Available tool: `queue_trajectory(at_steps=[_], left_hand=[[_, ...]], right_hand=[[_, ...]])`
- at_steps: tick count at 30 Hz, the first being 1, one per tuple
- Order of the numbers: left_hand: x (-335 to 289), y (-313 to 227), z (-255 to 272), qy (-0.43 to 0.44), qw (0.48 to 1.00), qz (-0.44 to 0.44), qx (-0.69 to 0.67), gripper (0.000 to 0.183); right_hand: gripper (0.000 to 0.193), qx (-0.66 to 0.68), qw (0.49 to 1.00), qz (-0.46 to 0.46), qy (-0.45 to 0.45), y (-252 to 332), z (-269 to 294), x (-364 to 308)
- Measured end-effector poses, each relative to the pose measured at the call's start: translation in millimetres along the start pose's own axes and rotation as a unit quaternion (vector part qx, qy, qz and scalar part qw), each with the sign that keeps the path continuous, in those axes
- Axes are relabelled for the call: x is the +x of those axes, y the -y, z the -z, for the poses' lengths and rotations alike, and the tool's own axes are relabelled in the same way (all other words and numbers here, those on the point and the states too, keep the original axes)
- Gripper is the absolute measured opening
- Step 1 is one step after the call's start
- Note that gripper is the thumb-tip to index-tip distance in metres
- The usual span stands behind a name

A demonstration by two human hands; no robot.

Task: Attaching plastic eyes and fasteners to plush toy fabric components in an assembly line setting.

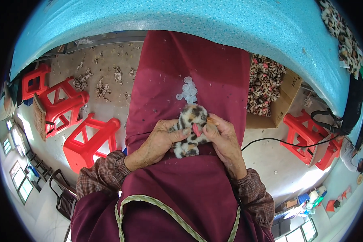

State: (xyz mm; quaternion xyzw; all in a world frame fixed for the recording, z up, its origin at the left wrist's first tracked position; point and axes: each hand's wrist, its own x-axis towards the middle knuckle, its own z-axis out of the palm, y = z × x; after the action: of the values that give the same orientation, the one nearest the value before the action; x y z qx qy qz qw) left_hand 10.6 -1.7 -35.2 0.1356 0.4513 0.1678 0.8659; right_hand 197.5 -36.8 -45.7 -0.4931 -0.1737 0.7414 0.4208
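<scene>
A small plush toy piece in cream, black and tan spotted fur lies over my lap, between both hands. My left hand grips its left side, with the thumb pressed on the fur. On the other side my right hand pinches the edge beside a pink tongue-like patch. A small orange-brown bit shows by the right fingertips; I cannot make out what it is. Just beyond the plush, several translucent plastic discs lie in a loose pile on my maroon apron.
A blue speckled table edge curves across the far side. To the right stands a cardboard box full of similar spotted pieces. Red stools stand at both sides, and a black cable runs right. Fur scraps litter the floor.
</scene>
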Motion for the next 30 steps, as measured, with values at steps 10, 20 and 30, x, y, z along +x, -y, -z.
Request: queue_trajectory(at_steps=[10,20,30], left_hand=[[-0.7,6.5,-3.9,0.004,0.933,-0.142,0.330,0.026],[-3.9,10.5,-11.0,-0.002,0.793,-0.283,0.539,0.021],[1.8,0.7,-10.1,-0.048,0.929,-0.200,0.307,0.041]], right_hand=[[0.023,-0.216,0.975,0.038,-0.049,3.0,-5.3,-2.7],[0.026,-0.388,0.893,0.193,-0.120,-12.5,-11.4,-3.6],[0.024,-0.217,0.976,-0.024,-0.017,11.4,0.0,4.4]])
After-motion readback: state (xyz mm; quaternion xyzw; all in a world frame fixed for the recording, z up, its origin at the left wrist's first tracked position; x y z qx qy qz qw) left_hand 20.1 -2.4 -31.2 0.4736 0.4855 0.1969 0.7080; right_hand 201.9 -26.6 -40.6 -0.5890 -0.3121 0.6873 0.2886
